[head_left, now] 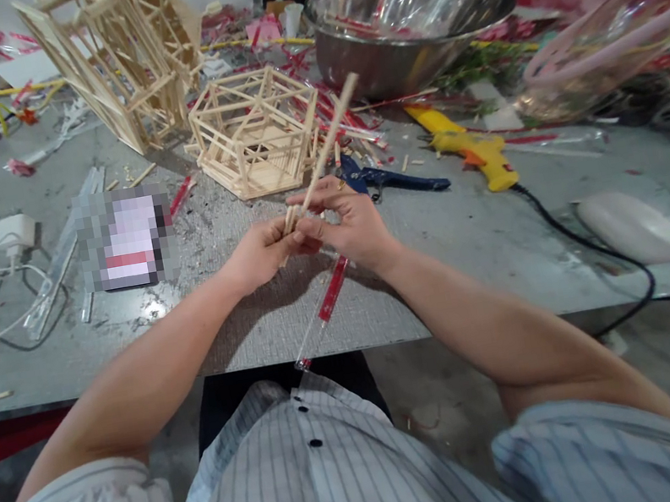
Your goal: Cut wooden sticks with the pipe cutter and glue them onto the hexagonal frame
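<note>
Both hands meet over the middle of the grey table (486,234). My left hand (262,253) is closed round the lower end of a pair of wooden chopsticks (326,143). My right hand (351,222) pinches the same sticks just above it. The sticks slant up and to the right, toward a hexagonal frame of wooden sticks (254,132). A clear plastic chopstick wrapper with a red band (326,305) hangs below my hands, over the table's front edge.
A taller stick frame (115,65) stands at the back left, a steel bowl (407,29) at the back right. A yellow glue gun (472,149) with a black cord, blue pliers (390,177), a white charger (16,232) and several scattered wrappers lie around.
</note>
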Motion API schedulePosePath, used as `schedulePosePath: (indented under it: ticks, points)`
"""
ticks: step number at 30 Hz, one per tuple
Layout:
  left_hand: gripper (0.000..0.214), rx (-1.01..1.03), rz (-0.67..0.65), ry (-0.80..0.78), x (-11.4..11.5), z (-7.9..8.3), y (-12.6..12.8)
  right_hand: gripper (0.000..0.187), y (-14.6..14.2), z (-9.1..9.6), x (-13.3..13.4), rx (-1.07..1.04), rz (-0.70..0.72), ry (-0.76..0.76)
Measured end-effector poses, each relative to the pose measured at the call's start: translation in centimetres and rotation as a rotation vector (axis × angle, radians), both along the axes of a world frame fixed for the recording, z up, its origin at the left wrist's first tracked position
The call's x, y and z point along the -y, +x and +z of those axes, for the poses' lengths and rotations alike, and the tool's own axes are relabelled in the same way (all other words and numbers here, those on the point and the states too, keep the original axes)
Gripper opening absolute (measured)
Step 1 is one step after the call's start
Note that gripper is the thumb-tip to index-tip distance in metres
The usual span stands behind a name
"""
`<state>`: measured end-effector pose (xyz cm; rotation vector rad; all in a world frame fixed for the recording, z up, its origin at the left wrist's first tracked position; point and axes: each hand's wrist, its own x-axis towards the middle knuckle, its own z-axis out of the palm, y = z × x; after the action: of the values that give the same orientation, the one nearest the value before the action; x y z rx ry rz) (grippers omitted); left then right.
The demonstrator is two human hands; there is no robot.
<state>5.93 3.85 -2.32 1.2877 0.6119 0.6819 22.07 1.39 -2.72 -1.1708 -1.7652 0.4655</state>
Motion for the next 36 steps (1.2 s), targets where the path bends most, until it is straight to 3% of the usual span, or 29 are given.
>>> schedulePosePath:
  ticks: [4,9,21,29,36]
  points:
    - [0.011,-0.090,-0.012,0.185,-0.1,0.0,0.0,0.024,-0.7,0.6,0.9,-0.081,0.001,0.007]
    - [0.016,-0.113,-0.018,0.255,0.1,0.4,0.0,0.024,-1.0,0.9,1.3,-0.140,0.052,0.019]
    - [0.016,-0.220,-0.110,0.413,-0.6,-0.2,-0.5,0.018,-0.8,1.0,1.1,0.069,0.057,0.076]
    - [0.016,-0.406,0.001,0.844,-1.6,-0.2,-1.5,0.017,-0.7,0.9,1.3,0.063,0.031,0.096]
    - [0.018,-0.465,-0.009,0.793,-1.3,-0.2,-1.3,0.016,-0.9,0.6,0.8,-0.088,0.064,-0.008]
